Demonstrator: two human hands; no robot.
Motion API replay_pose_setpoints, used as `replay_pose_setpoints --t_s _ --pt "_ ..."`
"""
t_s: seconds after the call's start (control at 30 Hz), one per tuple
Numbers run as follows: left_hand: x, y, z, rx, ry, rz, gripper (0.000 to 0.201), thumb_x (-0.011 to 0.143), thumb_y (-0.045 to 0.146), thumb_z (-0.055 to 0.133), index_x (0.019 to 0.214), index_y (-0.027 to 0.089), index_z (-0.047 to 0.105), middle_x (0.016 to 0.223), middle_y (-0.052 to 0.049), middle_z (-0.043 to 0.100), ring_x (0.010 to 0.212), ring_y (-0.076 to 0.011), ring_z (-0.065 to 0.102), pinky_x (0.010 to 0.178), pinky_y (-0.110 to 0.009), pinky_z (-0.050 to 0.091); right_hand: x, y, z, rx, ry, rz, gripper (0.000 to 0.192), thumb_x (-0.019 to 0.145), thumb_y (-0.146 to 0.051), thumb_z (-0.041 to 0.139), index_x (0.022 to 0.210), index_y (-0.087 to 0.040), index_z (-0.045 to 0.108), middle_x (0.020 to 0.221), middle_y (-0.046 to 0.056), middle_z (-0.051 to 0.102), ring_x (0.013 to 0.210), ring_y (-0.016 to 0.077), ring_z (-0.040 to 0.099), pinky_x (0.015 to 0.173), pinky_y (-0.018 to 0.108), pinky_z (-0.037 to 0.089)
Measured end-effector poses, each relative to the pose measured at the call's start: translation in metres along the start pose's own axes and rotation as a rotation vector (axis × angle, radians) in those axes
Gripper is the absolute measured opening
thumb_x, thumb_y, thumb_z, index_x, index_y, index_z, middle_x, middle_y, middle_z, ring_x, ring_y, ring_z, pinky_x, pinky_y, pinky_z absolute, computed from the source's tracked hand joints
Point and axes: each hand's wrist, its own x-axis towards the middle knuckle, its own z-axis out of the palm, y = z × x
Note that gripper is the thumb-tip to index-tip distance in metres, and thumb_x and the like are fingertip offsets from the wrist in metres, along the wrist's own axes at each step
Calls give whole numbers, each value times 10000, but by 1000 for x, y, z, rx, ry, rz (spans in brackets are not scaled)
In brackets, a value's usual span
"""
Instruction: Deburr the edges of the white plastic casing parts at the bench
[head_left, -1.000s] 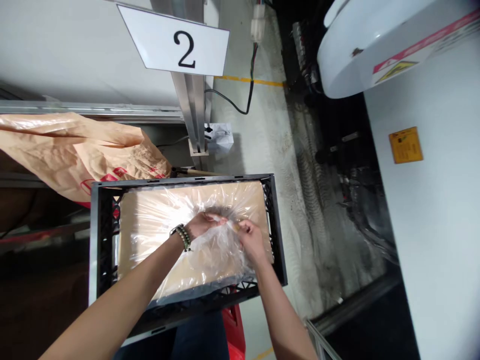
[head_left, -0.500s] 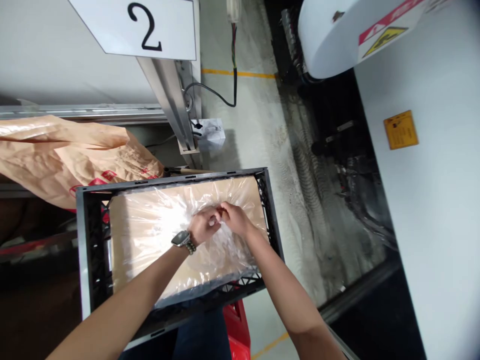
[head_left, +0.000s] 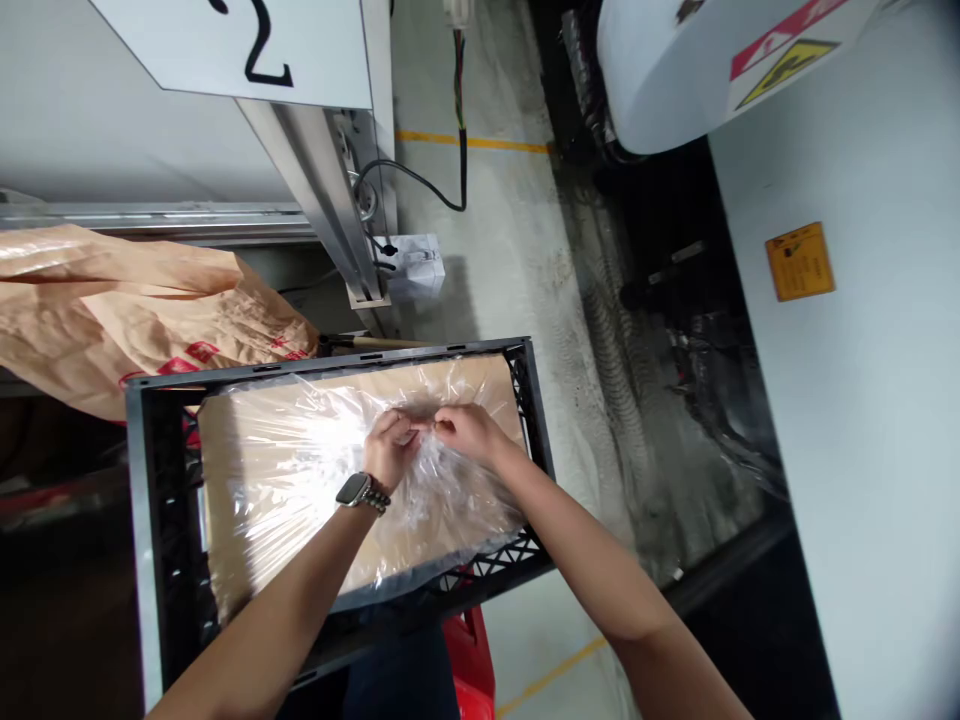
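A black plastic crate (head_left: 147, 470) holds a clear plastic bag (head_left: 292, 460) filled with tan material. My left hand (head_left: 391, 450), with a watch and bead bracelet on the wrist, pinches the gathered neck of the bag near the crate's middle. My right hand (head_left: 469, 432) grips the same gathered plastic from the right, fingertips meeting those of the left hand. The bag's neck is bunched between both hands and partly hidden by them.
A crumpled brown paper sack (head_left: 142, 320) lies left of the crate. A metal post (head_left: 315, 180) carries a white sign with the number 2 (head_left: 225, 45). A small white box (head_left: 416, 265) and cable sit on the concrete floor. A white machine (head_left: 825, 300) stands at right; something red (head_left: 469, 670) lies below the crate.
My hands have come together from apart and now pinch the bag's neck at one spot. The view has shifted, so the crate sits further left in the frame.
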Motion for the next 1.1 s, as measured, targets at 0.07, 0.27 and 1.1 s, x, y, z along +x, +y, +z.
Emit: replay_pose_setpoints --t_s 0.07,0.27,1.1 --pt "-1 -1 -8 46 -28 83 101 987 255 648 1025 170 686 979 -35 691 917 -201 672 824 -395 594 -2 -5 3 -65 17 12 221 1003 -365 641 1033 -156 708 1034 48 738 985 200 705 949 435 561" --pt "-18 -4 -21 224 -138 200 95 941 180 687 1035 182 702 1033 -37 702 1017 -240 657 928 -477 552 -2 -5 16 -203 12 10 225 1010 -361 634 1082 -157 695 1118 63 723 1052 214 694 983 462 556" --pt "-172 -20 -86 695 -354 -460 772 906 570 663 1562 243 423 1723 -195 154 1584 -447 -63 1137 -814 -119 -76 51 101 -155 359 -63 542 987 -404 617 1516 -391 495 1683 57 354 1587 375 220 1195 767 -93"
